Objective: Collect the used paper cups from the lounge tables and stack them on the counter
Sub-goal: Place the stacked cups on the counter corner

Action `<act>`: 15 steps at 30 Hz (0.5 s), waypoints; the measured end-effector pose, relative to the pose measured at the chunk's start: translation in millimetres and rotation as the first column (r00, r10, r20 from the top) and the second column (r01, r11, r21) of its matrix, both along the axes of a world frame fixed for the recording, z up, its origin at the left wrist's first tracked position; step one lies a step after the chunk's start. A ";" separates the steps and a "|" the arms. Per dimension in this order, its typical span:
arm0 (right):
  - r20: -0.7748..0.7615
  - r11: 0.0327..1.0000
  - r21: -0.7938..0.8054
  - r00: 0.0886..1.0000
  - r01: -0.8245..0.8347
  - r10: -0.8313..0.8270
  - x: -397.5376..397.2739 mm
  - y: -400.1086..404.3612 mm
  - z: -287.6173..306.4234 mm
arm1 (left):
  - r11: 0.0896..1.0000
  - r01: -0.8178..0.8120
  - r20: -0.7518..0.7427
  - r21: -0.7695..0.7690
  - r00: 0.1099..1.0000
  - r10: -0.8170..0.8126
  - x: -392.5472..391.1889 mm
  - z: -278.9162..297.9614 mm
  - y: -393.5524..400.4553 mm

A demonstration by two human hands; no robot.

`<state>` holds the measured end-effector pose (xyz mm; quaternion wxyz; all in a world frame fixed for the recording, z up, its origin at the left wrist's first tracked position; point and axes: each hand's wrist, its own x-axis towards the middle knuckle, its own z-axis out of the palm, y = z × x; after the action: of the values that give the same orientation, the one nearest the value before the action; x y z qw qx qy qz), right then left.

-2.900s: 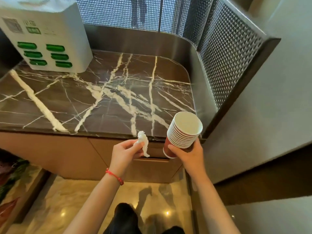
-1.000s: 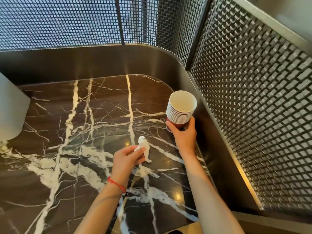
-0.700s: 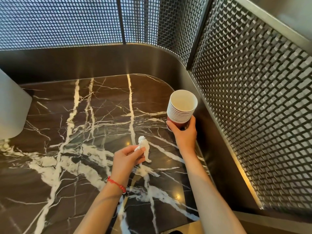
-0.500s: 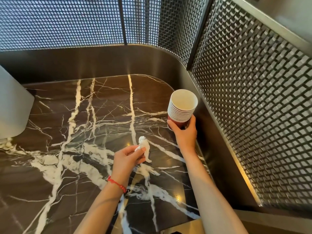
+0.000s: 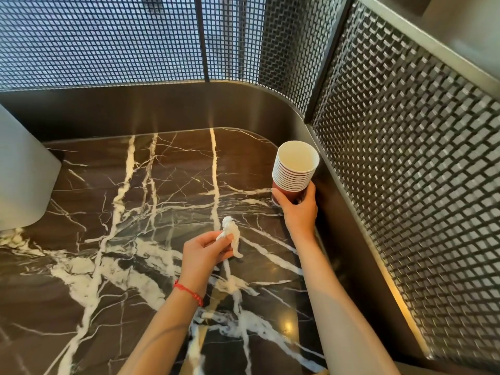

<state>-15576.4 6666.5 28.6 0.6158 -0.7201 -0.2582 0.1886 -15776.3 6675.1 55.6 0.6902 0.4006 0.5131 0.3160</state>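
Note:
A stack of several red paper cups with white rims stands upright at the right edge of the dark marble counter, close to the metal side wall. My right hand grips the red base of the stack from the near side; I cannot tell whether the base touches the counter. A little nearer and to the left, my left hand pinches a crumpled white tissue above the counter. A red string bracelet circles my left wrist.
A raised metal wall runs round the back and right of the counter, topped by mesh screens. A white box-like device stands at the counter's far left.
Since 2.9 s ago I have come up to the counter and carried the cup stack over it to the right wall. In the last second both hands hardly moved.

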 end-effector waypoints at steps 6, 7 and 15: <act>-0.008 1.000 0.007 1.000 0.008 -0.007 9.6 29.7 -0.4 | 1.000 -0.028 0.014 -0.008 1.000 0.028 11.4 -4.6 23.6; -0.010 1.000 0.009 1.000 0.009 -0.009 11.2 34.8 -0.9 | 1.000 -0.023 0.016 -0.012 1.000 0.023 13.3 -5.8 27.6; -0.006 1.000 -0.006 1.000 0.020 -0.020 22.0 69.8 -3.9 | 0.999 -0.034 0.064 -0.020 0.997 0.035 27.9 -4.0 50.5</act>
<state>-15554.5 6736.3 24.7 0.6160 -0.7241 -0.2487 0.1854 -15748.4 6725.6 51.6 0.7045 0.3750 0.5003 0.3358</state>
